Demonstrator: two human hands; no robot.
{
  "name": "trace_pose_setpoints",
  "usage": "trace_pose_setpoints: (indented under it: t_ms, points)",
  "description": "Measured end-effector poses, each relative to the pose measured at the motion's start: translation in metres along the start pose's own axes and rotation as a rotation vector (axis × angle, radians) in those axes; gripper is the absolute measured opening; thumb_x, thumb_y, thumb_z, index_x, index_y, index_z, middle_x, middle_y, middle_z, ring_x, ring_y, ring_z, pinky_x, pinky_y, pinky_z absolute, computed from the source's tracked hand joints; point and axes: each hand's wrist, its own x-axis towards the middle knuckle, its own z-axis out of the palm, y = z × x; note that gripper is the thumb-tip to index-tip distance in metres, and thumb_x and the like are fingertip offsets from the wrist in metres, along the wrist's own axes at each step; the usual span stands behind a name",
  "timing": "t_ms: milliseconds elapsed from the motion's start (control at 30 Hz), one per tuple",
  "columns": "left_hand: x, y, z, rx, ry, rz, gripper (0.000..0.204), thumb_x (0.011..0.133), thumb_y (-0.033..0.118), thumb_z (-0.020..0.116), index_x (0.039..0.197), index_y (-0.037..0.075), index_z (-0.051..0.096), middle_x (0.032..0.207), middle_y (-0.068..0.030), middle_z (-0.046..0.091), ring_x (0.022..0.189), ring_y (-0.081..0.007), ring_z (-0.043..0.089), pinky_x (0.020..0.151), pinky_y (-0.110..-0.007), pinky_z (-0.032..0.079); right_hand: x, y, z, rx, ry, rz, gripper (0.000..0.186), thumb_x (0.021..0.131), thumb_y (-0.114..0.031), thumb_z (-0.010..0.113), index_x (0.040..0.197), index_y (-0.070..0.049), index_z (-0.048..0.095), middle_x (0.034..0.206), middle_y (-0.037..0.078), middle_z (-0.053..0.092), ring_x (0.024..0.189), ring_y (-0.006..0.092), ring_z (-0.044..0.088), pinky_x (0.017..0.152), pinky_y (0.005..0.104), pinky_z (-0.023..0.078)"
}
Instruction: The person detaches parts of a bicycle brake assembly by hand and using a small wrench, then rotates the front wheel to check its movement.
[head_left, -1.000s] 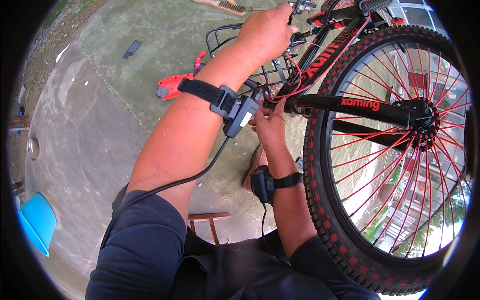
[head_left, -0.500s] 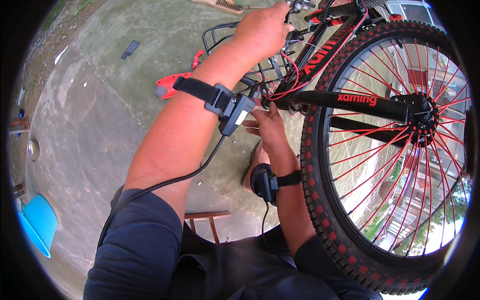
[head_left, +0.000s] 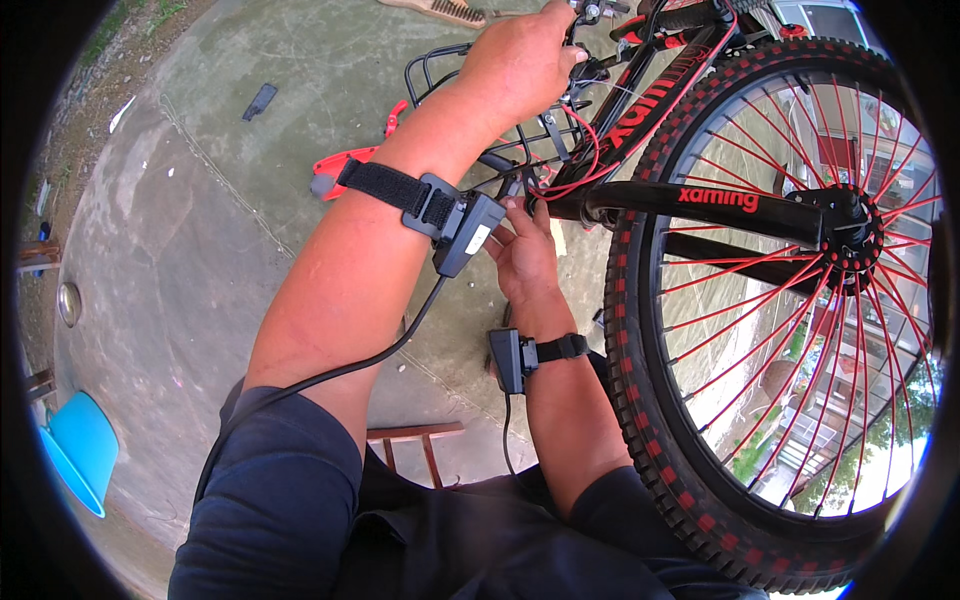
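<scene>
A black bicycle with red trim fills the right side; its front wheel (head_left: 625, 330), with red spokes and a red-checked tyre, stands nearest me beside the black fork (head_left: 670, 197). My left hand (head_left: 525, 60) is closed at the far end of the bicycle's front, its fingertips curled around a dark part I cannot make out. Below it, my right hand (head_left: 528, 258) is turned palm up, fingers raised and pinched at the lower end of the frame's front, next to red cables (head_left: 570, 188). What those fingers grip is hidden. A black wire basket (head_left: 430, 68) sits behind my left forearm.
On the concrete floor lie a red tool or part (head_left: 340, 170), a small black piece (head_left: 260, 102) and a wooden brush (head_left: 440, 10). A blue basin (head_left: 82, 450) stands at the left. A wooden stool (head_left: 415, 433) is close to my legs. Strapped wrist devices trail black cables.
My right hand has rolled from back-of-hand to palm side, its forearm shifting left over the shoe. My left hand stays nearly in place. The bicycle has barely moved.
</scene>
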Motion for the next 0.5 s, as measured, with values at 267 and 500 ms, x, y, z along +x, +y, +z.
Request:
trace_pose_setpoints:
  t_ms: [267,500]
  points:
    - [-0.004,-0.004,0.001,-0.031,0.037,0.024,0.026,0.087,0.017,0.060,0.105,0.000,0.050,0.091,-0.0276,0.062,0.089,-0.0463,0.060,0.075,-0.052,0.048,-0.004,0.006,-0.011,-0.071,0.009,0.024,0.078,0.091,-0.012,0.059,0.153,-0.020,0.011,0.109,0.006,0.051,0.089,0.0262,0.067,0.070,0.0365,0.056]
    - [-0.005,-0.007,0.005,-0.050,0.069,0.025,0.027,0.087,0.018,0.061,0.105,0.001,0.051,0.090,-0.0268,0.062,0.088,-0.0459,0.060,0.075,-0.051,0.048,-0.001,0.003,-0.015,-0.149,0.002,0.025,0.073,0.093,-0.016,0.060,0.150,-0.016,0.016,0.117,0.006,0.053,0.088,0.0256,0.066,0.070,0.0355,0.056]
